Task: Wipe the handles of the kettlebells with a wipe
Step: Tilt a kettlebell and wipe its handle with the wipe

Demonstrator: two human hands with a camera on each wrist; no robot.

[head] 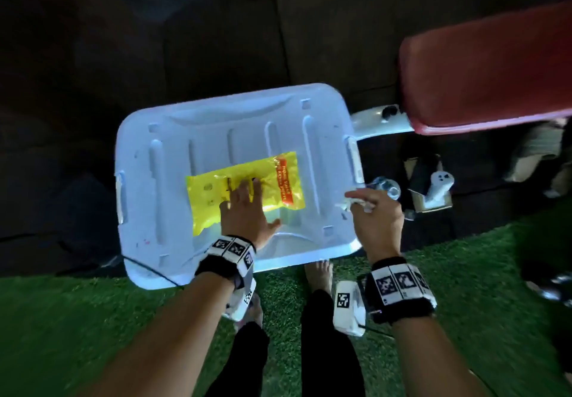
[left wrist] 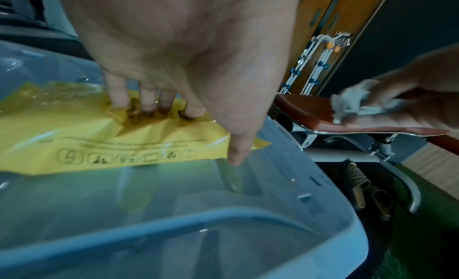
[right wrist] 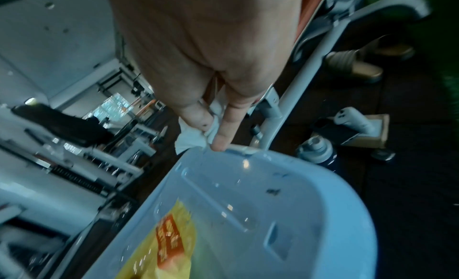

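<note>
A yellow pack of wipes [head: 244, 190] [left wrist: 74, 142] [right wrist: 159, 252] lies on the pale blue lid of a plastic bin [head: 173, 136] [left wrist: 174, 214] [right wrist: 285, 195]. My left hand [head: 244, 201] [left wrist: 159, 106] lies flat on the pack, fingertips [left wrist: 116, 100] pressing into it, thumb spread out to the right. My right hand [head: 368, 204] [right wrist: 211, 134] hovers over the bin's right edge and pinches a crumpled white wipe [head: 356, 203] [left wrist: 347, 104] [right wrist: 196, 136] between thumb and fingers. No kettlebell shows in any view.
A red padded bench [head: 489, 68] [left wrist: 310, 110] on a white frame [head: 377, 121] stands right of the bin. A clear bottle [head: 387, 186] [right wrist: 318, 149] and a small cardboard box holding a white controller [head: 433, 192] [right wrist: 357, 124] sit on the dark floor. Green turf [head: 93, 319] lies under my bare feet.
</note>
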